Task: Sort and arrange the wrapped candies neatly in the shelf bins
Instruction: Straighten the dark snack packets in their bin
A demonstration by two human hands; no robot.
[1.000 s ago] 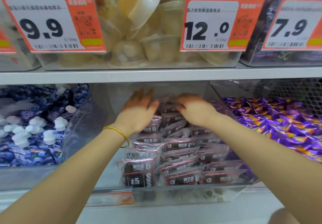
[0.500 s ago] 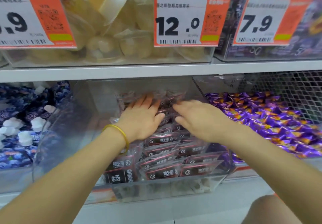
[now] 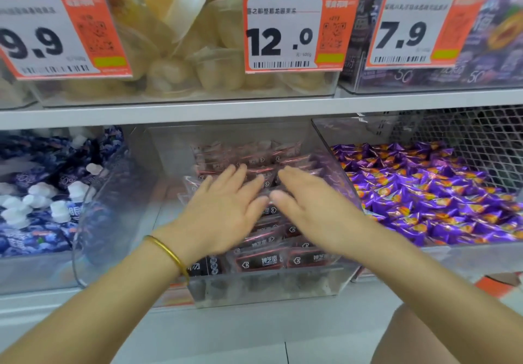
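Note:
A clear plastic bin (image 3: pixel 263 290) on the lower shelf holds several dark red and black wrapped candies (image 3: pixel 263 262) laid in rows. My left hand (image 3: pixel 220 211), with a gold bangle at the wrist, lies flat over the left rows with its fingers straight and spread. Beside it, my right hand (image 3: pixel 308 205) is flat over the right rows, fingers straight. The two hands nearly meet at the thumbs. They hide the middle packets; whether the palms press on them I cannot tell.
A bin of purple and orange wrapped candies (image 3: pixel 424 194) stands to the right, a bin of blue pouches with white caps (image 3: pixel 36 208) to the left. The upper shelf (image 3: pixel 254 107) carries bins of yellow jelly cups (image 3: pixel 175 52) with orange price tags (image 3: pixel 294 27).
Both hands have drawn back from the rear of the bin toward the front over the packets. The fingers have straightened and spread. The view has shifted.

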